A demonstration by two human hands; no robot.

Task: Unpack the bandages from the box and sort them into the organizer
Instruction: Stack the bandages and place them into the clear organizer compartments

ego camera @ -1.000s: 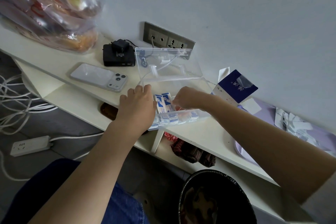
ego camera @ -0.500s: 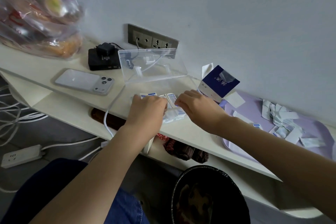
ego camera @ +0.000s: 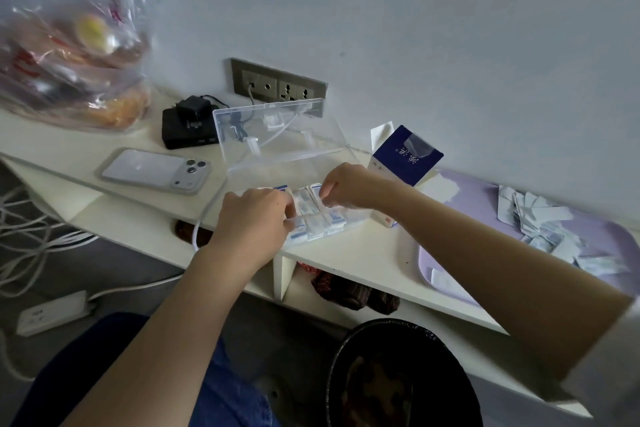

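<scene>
Bandages point(ego camera: 317, 220) in organizer point(ego camera: 270, 173) between left hand point(ego camera: 252, 222) and right hand point(ego camera: 349, 185), latter apparently pinching.

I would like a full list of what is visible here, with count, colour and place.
organizer: one, clear, lid open, desk middle.
bandages: many, white-blue, in organizer.
box: one, blue-white, right of organizer.
tray: one, purple, desk right.
slips: many, white, on tray.
phone: one, pale, desk left.
bag: one, clear, far left.
bin: one, black, floor.
left hand: on organizer's left, hold unclear.
right hand: pinches bandages, far row.
</scene>
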